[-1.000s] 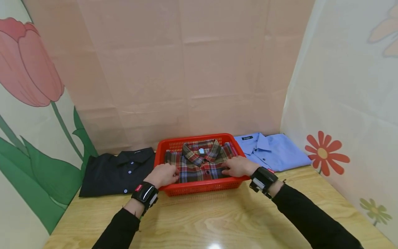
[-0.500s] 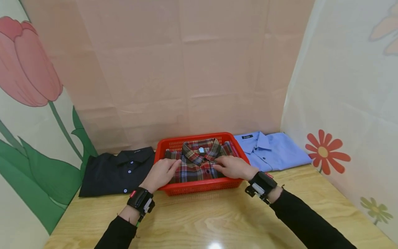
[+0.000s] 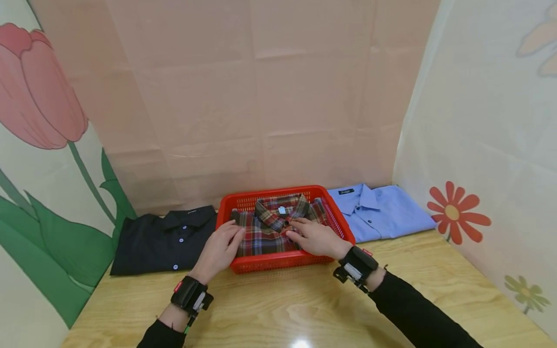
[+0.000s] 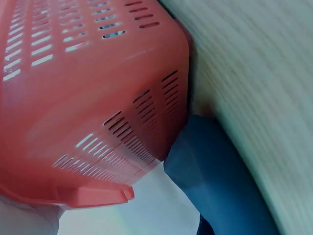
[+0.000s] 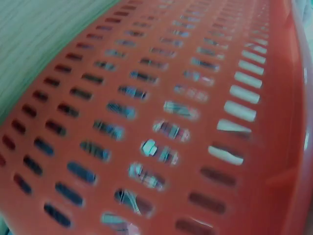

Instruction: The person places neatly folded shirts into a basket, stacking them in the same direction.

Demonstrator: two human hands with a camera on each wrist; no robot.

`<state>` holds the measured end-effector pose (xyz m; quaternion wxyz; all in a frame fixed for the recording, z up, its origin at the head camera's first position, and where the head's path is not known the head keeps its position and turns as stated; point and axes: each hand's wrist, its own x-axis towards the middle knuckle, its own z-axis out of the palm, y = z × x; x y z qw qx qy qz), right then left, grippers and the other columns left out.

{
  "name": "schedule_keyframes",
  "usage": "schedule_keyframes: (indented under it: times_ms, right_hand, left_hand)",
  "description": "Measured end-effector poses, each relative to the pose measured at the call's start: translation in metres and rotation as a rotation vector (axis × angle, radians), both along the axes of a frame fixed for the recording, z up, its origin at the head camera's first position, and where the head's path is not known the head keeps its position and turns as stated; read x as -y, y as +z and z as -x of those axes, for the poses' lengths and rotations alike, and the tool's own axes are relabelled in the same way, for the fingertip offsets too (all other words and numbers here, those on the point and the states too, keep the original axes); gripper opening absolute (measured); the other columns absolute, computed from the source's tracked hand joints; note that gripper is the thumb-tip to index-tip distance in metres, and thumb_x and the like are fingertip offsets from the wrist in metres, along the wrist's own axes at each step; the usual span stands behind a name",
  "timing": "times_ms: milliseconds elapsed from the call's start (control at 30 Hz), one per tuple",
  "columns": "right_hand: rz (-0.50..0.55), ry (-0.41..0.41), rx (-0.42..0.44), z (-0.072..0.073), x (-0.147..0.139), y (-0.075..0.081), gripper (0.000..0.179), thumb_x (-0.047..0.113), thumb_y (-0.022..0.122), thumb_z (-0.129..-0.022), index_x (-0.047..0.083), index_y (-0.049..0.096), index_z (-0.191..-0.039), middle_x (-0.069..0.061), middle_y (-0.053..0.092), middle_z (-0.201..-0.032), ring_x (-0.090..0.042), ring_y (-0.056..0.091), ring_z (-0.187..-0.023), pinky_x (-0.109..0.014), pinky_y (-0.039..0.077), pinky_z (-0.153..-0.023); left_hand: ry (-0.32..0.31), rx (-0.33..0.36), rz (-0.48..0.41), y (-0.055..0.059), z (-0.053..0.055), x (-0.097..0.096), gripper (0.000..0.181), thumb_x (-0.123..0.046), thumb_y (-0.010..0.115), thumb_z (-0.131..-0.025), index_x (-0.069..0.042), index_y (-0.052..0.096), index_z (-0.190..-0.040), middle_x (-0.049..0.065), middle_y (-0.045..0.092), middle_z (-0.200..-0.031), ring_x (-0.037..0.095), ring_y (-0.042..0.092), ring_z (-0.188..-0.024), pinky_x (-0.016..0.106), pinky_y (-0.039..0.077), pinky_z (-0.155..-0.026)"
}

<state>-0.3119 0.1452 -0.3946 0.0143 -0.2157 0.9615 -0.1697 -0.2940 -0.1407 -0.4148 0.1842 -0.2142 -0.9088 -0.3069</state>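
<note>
A folded plaid shirt (image 3: 265, 239), collar up, lies inside a red slotted plastic basket (image 3: 278, 263) in the head view. My left hand (image 3: 219, 251) is over the basket's left front corner, its fingertips at the plaid shirt's left edge. Over the shirt's right half lies my right hand (image 3: 317, 238), fingers extended and holding nothing. The left wrist view has the outside of the basket (image 4: 88, 122) close up, with a dark shirt (image 4: 220, 181) beside it. Through the slots of the basket (image 5: 161, 78) in the right wrist view, bits of plaid show; that hand is mostly hidden there.
A folded black shirt (image 3: 152, 241) lies left of the basket, and a folded light blue shirt (image 3: 387, 215) lies right of it. Behind them rises a beige wall covering (image 3: 261, 96). All rest on a wooden table (image 3: 278, 309).
Both hands have shifted left: the left from inside the basket's front toward its left corner, the right farther over the plaid shirt. Their curled fingers have loosened. The basket stays about where it was.
</note>
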Motion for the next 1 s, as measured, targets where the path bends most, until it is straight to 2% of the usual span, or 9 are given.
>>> schedule_keyframes:
  times_ms: [167, 333, 667, 767, 1000]
  right_hand:
    - [0.012, -0.015, -0.041, -0.004, 0.005, -0.001, 0.054, 0.047, 0.044, -0.102, 0.013, 0.051, -0.144, -0.011, 0.049, -0.148, -0.031, 0.048, -0.135, -0.054, 0.043, -0.105]
    - [0.016, -0.04, -0.066, -0.007, 0.009, -0.004, 0.052, 0.047, 0.046, -0.102, 0.014, 0.055, -0.141, -0.01, 0.052, -0.146, -0.03, 0.052, -0.131, -0.054, 0.045, -0.103]
    - [-0.012, 0.006, -0.135, -0.015, 0.017, -0.003, 0.052, 0.05, 0.046, -0.101, 0.014, 0.058, -0.138, -0.008, 0.06, -0.137, -0.027, 0.059, -0.124, -0.049, 0.049, -0.099]
    - [-0.013, 0.017, -0.145, -0.017, 0.02, -0.003, 0.052, 0.049, 0.046, -0.101, 0.014, 0.059, -0.137, -0.009, 0.061, -0.137, -0.028, 0.058, -0.125, -0.05, 0.049, -0.1]
    - [0.029, 0.042, -0.158, -0.025, 0.038, -0.003, 0.051, 0.049, 0.043, -0.102, 0.015, 0.058, -0.138, -0.007, 0.062, -0.135, -0.025, 0.06, -0.122, -0.047, 0.052, -0.095]
  left_hand:
    - [0.008, -0.048, -0.027, -0.003, -0.007, 0.003, 0.036, -0.033, 0.05, -0.103, -0.009, 0.076, -0.107, 0.009, 0.07, -0.119, 0.028, 0.048, -0.135, 0.049, 0.038, -0.112]
    - [0.017, -0.075, -0.001, -0.005, -0.013, 0.009, 0.033, -0.031, 0.052, -0.102, -0.008, 0.075, -0.109, 0.011, 0.069, -0.121, 0.026, 0.048, -0.136, 0.049, 0.039, -0.111]
    - [0.03, -0.161, 0.02, -0.011, -0.022, 0.022, 0.027, -0.028, 0.059, -0.099, -0.006, 0.073, -0.108, 0.014, 0.066, -0.123, 0.031, 0.05, -0.132, 0.05, 0.042, -0.108]
    - [0.039, -0.156, 0.01, -0.01, -0.024, 0.025, 0.029, -0.028, 0.059, -0.099, -0.006, 0.072, -0.111, 0.014, 0.064, -0.127, 0.03, 0.05, -0.132, 0.05, 0.042, -0.107]
    - [0.11, -0.057, -0.017, -0.004, -0.028, 0.043, 0.038, -0.035, 0.051, -0.102, -0.006, 0.068, -0.121, 0.016, 0.057, -0.137, 0.033, 0.054, -0.125, 0.054, 0.045, -0.102]
